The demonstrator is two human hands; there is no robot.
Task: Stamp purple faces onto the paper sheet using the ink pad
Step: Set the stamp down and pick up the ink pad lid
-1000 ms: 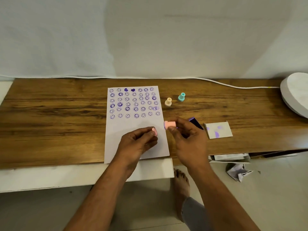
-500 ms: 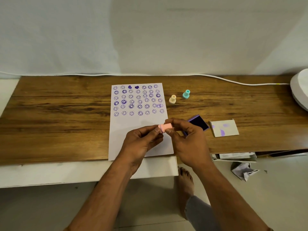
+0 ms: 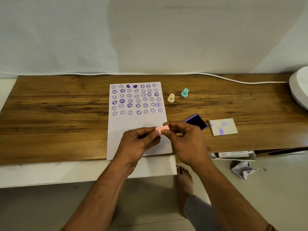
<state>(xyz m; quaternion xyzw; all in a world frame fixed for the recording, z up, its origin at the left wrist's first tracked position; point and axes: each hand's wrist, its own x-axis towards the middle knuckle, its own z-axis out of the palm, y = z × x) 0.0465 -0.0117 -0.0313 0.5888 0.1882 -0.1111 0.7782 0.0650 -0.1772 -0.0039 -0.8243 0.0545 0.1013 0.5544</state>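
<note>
Stamp: we judge the small pink plastic stamp light, rigid; hold its barrel.
Grip: left hand and right hand both pinch it closed.
Location: above white paper sheet, purple ink pad just beside, on bench.

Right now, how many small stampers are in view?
3: a pink stamper held between the left hand and right hand, a cream stamper and a teal stamper standing right of the paper sheet.
</note>
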